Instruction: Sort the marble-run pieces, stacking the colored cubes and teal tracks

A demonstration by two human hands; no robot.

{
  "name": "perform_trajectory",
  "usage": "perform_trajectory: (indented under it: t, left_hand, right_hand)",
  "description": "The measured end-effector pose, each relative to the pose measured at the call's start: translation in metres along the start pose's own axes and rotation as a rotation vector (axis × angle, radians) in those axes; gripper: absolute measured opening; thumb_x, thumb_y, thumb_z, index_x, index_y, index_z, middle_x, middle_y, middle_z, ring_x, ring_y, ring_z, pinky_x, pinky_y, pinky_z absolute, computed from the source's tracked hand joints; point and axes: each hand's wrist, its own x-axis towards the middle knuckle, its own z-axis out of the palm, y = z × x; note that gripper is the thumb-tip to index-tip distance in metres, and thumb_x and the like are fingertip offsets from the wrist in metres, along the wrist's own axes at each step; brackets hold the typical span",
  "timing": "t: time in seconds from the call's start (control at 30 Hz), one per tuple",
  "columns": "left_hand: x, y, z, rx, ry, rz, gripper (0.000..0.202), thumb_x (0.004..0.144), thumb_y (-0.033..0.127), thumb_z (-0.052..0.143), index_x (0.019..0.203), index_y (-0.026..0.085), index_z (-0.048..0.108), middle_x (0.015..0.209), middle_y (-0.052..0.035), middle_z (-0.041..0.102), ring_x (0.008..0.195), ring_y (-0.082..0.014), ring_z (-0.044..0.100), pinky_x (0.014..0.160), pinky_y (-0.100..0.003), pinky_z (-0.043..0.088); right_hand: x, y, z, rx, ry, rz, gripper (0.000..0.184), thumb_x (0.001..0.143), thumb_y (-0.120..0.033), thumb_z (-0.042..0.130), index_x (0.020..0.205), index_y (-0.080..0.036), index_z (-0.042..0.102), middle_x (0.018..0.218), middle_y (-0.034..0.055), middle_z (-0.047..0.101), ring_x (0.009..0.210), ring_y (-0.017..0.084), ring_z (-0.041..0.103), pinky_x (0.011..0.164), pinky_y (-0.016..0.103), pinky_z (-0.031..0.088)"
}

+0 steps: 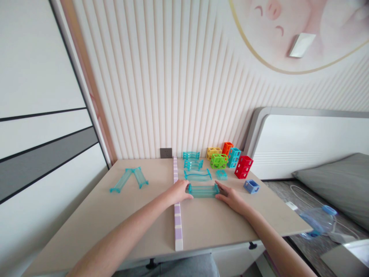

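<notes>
A clear teal track piece [203, 191] lies flat on the beige table [100, 215], right of a white and lilac block strip [176, 200]. My left hand [180, 191] pinches its left end and my right hand [230, 196] holds its right end. Just behind it lie a curved teal track [198, 175] and two more teal track pieces [193, 164], with a further one [191, 155] at the wall. A small teal square piece [221, 174] sits to the right of the curved track.
Two long teal tracks [128, 179] form a V at the table's left. Yellow [213, 152], green [218, 161], orange [227, 148], teal [234, 157] and red [243, 166] lattice cubes stand at the back right; a blue one [251, 186] lies nearer. A bed [331, 173] and a water bottle [318, 220] are at the right.
</notes>
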Motion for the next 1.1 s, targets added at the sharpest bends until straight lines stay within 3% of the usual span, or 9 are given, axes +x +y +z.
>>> perform_trajectory:
  t: [0.47, 0.6, 0.7, 0.77, 0.87, 0.93, 1.1]
  left_hand:
    - [0.001, -0.006, -0.002, -0.004, 0.043, -0.002, 0.039, 0.060, 0.033, 0.086, 0.089, 0.016, 0.065, 0.091, -0.0076, 0.068, 0.088, -0.0270, 0.064, 0.075, -0.033, 0.049]
    - [-0.009, -0.002, -0.009, -0.031, 0.087, 0.016, 0.054, 0.062, 0.035, 0.085, 0.108, 0.016, 0.064, 0.102, -0.0088, 0.066, 0.089, -0.0248, 0.063, 0.080, -0.034, 0.051]
    - [-0.027, -0.008, -0.022, -0.053, 0.189, 0.074, 0.053, 0.076, 0.040, 0.074, 0.121, 0.017, 0.059, 0.108, -0.0082, 0.065, 0.081, -0.0191, 0.063, 0.082, -0.033, 0.053]
    - [-0.044, -0.021, -0.034, -0.022, 0.310, 0.147, 0.044, 0.087, 0.039, 0.062, 0.125, 0.019, 0.057, 0.112, -0.0086, 0.064, 0.081, -0.0182, 0.064, 0.085, -0.035, 0.054]
    - [-0.071, -0.055, -0.058, 0.141, 0.452, 0.174, 0.037, 0.093, 0.036, 0.050, 0.127, 0.021, 0.056, 0.120, -0.0101, 0.063, 0.101, -0.0239, 0.064, 0.096, -0.040, 0.051]
    - [-0.090, -0.085, -0.076, 0.277, 0.527, 0.146, 0.035, 0.094, 0.034, 0.047, 0.125, 0.022, 0.058, 0.120, -0.0103, 0.064, 0.115, -0.0279, 0.059, 0.104, -0.044, 0.046]
    - [-0.131, -0.152, -0.111, 0.506, 0.613, -0.003, 0.037, 0.094, 0.039, 0.045, 0.122, 0.019, 0.060, 0.118, -0.0139, 0.064, 0.115, -0.0319, 0.058, 0.105, -0.049, 0.044]
  right_hand:
    - [0.003, -0.009, 0.004, -0.074, 0.013, -0.021, 0.068, 0.083, -0.041, 0.065, 0.145, -0.020, 0.048, 0.136, 0.0117, 0.062, 0.121, 0.031, 0.061, 0.106, 0.051, 0.044]
    - [0.001, -0.014, 0.003, -0.086, 0.017, -0.004, 0.069, 0.083, -0.041, 0.065, 0.146, -0.019, 0.047, 0.136, 0.0128, 0.062, 0.121, 0.032, 0.061, 0.106, 0.051, 0.044]
    - [-0.002, -0.014, 0.003, -0.091, 0.027, -0.001, 0.073, 0.084, -0.043, 0.064, 0.148, -0.017, 0.043, 0.136, 0.0142, 0.062, 0.125, 0.032, 0.058, 0.109, 0.050, 0.042]
    - [-0.003, -0.013, 0.003, -0.080, 0.044, -0.006, 0.075, 0.083, -0.044, 0.064, 0.149, -0.017, 0.041, 0.135, 0.0141, 0.062, 0.124, 0.032, 0.059, 0.109, 0.050, 0.041]
    - [-0.002, -0.011, 0.004, -0.064, 0.050, -0.002, 0.074, 0.083, -0.043, 0.062, 0.149, -0.017, 0.042, 0.132, 0.0140, 0.064, 0.121, 0.031, 0.061, 0.108, 0.050, 0.043]
    - [-0.001, -0.012, 0.004, -0.067, 0.044, 0.016, 0.074, 0.083, -0.044, 0.062, 0.149, -0.016, 0.042, 0.131, 0.0146, 0.065, 0.121, 0.032, 0.061, 0.107, 0.049, 0.044]
    - [0.001, -0.012, 0.004, -0.091, 0.038, 0.027, 0.075, 0.080, -0.044, 0.064, 0.148, -0.019, 0.044, 0.130, 0.0134, 0.066, 0.120, 0.033, 0.062, 0.106, 0.050, 0.045]
